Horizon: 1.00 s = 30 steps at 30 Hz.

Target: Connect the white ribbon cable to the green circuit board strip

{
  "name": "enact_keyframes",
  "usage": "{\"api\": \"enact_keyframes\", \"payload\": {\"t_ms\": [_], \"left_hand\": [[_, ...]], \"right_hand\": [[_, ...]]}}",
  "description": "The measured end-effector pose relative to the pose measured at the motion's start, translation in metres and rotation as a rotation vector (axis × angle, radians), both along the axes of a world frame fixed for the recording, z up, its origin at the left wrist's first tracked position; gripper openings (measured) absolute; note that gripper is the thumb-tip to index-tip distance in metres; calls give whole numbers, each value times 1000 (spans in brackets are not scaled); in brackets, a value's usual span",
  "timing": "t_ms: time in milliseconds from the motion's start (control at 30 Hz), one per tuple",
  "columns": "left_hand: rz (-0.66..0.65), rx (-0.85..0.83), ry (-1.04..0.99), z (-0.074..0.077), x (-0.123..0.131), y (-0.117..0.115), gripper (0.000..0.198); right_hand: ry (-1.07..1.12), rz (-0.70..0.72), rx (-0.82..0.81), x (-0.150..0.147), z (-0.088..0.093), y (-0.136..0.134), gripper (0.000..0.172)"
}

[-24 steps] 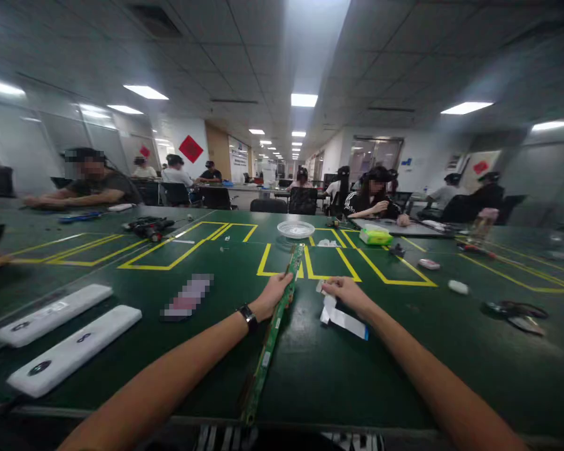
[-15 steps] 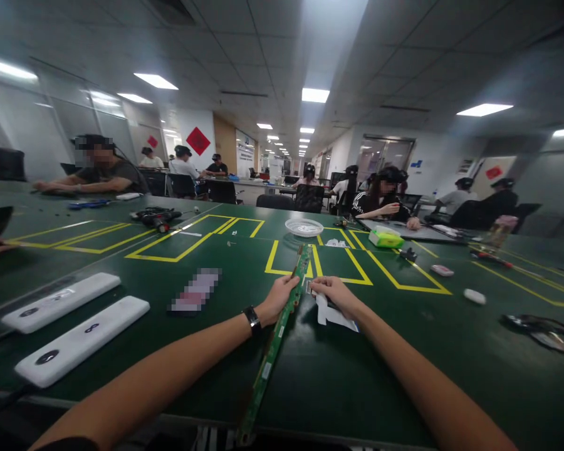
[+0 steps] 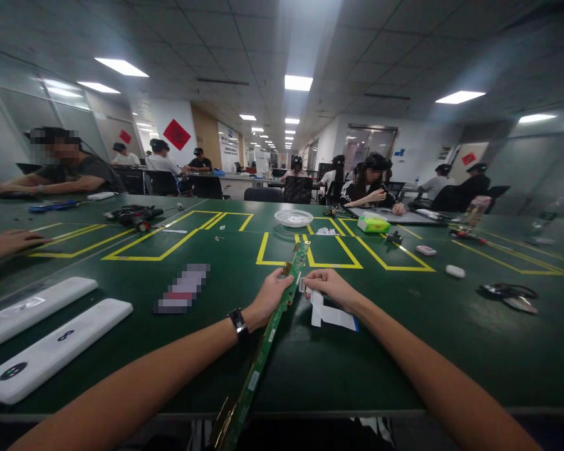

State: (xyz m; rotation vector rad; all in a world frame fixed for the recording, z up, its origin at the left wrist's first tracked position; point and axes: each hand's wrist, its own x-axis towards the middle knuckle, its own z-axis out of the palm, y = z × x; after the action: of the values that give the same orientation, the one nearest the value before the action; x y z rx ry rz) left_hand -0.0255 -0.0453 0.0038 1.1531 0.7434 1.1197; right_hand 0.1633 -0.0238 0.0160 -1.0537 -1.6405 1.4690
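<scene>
My left hand (image 3: 270, 297), with a watch on the wrist, grips a long narrow green circuit board (image 3: 262, 357) near its upper part. The board slants from the table's near edge toward the middle, and shiny brownish-gold strips show along its left side. My right hand (image 3: 333, 288) pinches the connector end of a white flat ribbon cable (image 3: 337, 317) close beside the board's right edge. From the fingers the cable hangs down in a bent shape, with a blue tip at its free end. Whether the connector touches the board, I cannot tell.
Two white power banks (image 3: 70, 344) and a blurred-out phone (image 3: 182, 288) lie to the left. Beyond are a white basket (image 3: 293, 218), a power tool (image 3: 134, 216) and a green packet (image 3: 374, 223). Another person's hand (image 3: 12, 246) rests at far left. Coiled cable (image 3: 510, 294) lies right.
The view has turned a little to the right. The board has tilted, showing more of the gold strips near its lower end. Another person's hand reaches farther in at the left.
</scene>
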Motion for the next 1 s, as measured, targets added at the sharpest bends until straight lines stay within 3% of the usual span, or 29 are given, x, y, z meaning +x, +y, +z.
{"api": "enact_keyframes", "payload": {"t_ms": [167,467,667,800,1000], "left_hand": [[-8,-3,-4,-1,3,-2,33],[-17,26,28,-4,1,-1,28],[-26,14,20,0,4,-6,32],[-60,34,35,-2,5,-6,36],[-62,80,28,-5,3,-7,40]], "right_hand": [[7,26,-7,1,-1,-2,34],[19,-2,4,-4,4,-8,33],[-34,-99,94,-2,-7,-1,31],[-56,-83,115,-1,-12,2,31],[-9,-68,84,-3,-2,-3,34]]}}
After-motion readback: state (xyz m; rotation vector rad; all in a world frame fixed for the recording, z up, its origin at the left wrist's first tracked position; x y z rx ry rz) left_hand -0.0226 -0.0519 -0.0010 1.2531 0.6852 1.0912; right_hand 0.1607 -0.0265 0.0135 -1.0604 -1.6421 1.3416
